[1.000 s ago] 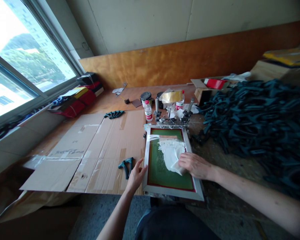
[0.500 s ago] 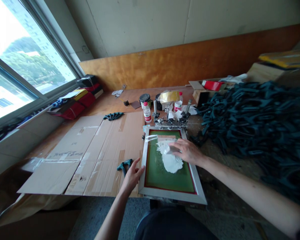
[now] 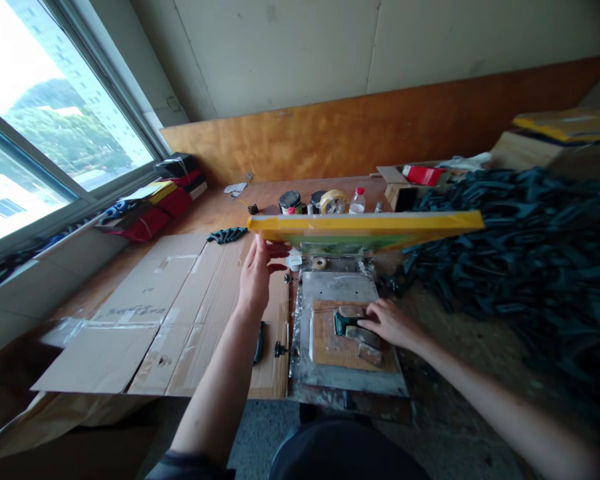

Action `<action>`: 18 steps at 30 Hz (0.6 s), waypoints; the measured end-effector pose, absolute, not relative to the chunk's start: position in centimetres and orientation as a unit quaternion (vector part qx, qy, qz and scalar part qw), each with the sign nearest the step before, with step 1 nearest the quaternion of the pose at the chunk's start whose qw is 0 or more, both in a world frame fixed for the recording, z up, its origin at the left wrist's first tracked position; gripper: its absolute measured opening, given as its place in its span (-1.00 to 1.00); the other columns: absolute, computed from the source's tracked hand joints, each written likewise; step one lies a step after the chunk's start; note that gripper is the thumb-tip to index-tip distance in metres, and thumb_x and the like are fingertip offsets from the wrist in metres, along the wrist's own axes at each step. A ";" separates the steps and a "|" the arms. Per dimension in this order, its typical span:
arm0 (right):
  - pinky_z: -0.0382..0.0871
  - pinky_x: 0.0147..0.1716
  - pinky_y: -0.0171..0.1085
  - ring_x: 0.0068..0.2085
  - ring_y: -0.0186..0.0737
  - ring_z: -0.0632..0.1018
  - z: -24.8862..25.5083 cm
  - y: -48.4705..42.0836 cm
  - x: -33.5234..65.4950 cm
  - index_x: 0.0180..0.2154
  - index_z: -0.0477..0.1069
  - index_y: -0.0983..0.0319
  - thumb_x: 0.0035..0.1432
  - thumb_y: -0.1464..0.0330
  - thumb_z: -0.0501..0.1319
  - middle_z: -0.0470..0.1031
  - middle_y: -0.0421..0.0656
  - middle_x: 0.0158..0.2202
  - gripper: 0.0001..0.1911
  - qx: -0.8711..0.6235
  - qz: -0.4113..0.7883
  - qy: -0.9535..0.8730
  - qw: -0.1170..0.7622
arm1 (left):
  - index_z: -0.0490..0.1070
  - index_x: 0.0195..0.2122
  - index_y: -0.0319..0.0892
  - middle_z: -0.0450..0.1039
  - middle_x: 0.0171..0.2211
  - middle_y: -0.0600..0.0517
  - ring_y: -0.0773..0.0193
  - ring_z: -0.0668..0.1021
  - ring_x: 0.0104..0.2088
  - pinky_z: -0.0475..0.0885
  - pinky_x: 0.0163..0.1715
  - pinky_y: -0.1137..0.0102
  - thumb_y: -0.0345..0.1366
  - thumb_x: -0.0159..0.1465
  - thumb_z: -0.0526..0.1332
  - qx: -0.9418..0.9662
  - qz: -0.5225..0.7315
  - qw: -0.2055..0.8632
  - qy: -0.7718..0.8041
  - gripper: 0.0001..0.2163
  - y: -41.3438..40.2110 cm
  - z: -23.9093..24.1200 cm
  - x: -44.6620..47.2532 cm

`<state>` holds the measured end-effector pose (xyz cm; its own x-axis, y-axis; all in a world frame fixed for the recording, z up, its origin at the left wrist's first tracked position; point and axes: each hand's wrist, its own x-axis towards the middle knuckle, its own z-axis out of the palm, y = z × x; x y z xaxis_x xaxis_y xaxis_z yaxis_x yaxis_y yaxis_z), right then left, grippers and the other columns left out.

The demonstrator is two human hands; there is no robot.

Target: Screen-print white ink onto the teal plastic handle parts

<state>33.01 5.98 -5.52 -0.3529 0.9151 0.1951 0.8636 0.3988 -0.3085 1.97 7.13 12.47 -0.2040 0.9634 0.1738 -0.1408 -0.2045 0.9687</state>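
My left hand (image 3: 256, 277) holds up the near left corner of a silk-screen frame (image 3: 365, 225), its front edge wrapped in yellow tape. The frame is tilted up, so its mesh shows only as a thin green strip. Beneath it, my right hand (image 3: 387, 323) has its fingers closed on a dark green plastic piece (image 3: 345, 325). That piece sits on a wooden jig (image 3: 325, 347) with small raised blocks. The jig lies on a grey metal base plate (image 3: 340, 285). Near my left forearm, another dark green piece (image 3: 259, 343) rests on the cardboard, partly hidden.
Flattened cardboard (image 3: 180, 313) covers the table at left, with a row of dark pieces (image 3: 227, 235) at its back. At right is a large heap of dark green pieces (image 3: 500, 253). Cans (image 3: 290, 200), a tape roll (image 3: 334, 201) and a bottle (image 3: 358, 199) stand behind the frame.
The screen frame has swung up from flat, with my left hand raising it. My right hand has let go of the squeegee and come down onto the plastic piece below.
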 end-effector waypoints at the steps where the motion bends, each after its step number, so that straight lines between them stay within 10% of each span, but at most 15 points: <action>1: 0.32 -0.32 -0.30 -0.29 -0.16 0.50 -6.4 5.1 32.1 -0.45 0.38 0.23 0.15 0.21 0.23 0.48 -0.10 -0.36 -0.76 -0.549 0.086 -0.819 0.142 | 0.39 -0.19 -0.20 0.54 -0.30 -0.07 0.26 0.56 -0.30 0.42 -0.45 0.48 0.13 0.28 0.00 0.450 0.638 0.429 0.454 -0.53 7.3 12.6 2.3; 10: 0.34 -0.26 -0.21 -0.27 -0.16 0.48 -4.4 -2.1 23.9 -0.32 0.27 0.18 0.28 0.30 0.09 0.44 -0.12 -0.34 -0.88 -0.535 0.123 -0.790 0.272 | 0.42 -0.07 -0.22 0.55 -0.17 -0.22 0.02 0.59 -0.18 0.48 -0.43 0.33 0.23 0.08 0.20 0.249 0.335 0.736 0.533 -0.38 -4.6 -1.5 7.8; 14: 0.32 -0.12 -0.19 -0.18 -0.17 0.45 -5.2 -0.9 25.8 -0.26 0.34 0.19 0.27 0.31 0.12 0.44 -0.14 -0.26 -0.90 -0.420 0.153 -0.858 0.252 | 0.41 -0.18 -0.20 0.58 -0.28 -0.12 0.13 0.62 -0.33 0.44 -0.50 0.40 0.16 0.12 0.20 0.153 0.404 0.678 0.594 -0.51 -6.1 -5.8 5.6; 18: 0.29 -0.06 -0.18 -0.09 -0.12 0.43 -7.0 7.4 37.8 -0.16 0.41 0.22 0.25 0.32 0.12 0.42 -0.04 -0.14 -0.83 -0.719 0.051 -0.666 0.193 | 0.37 -0.24 -0.20 0.58 -0.37 -0.10 0.20 0.60 -0.51 0.44 -0.55 0.39 0.15 0.22 0.03 0.200 0.365 0.518 0.748 -0.53 -4.9 -8.2 -3.6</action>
<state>37.82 7.45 -7.01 0.1078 0.9771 0.1835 0.9377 -0.0386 -0.3453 -3.60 -4.94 -8.23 -0.3838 0.6769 -0.6281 -0.0780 0.6540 0.7525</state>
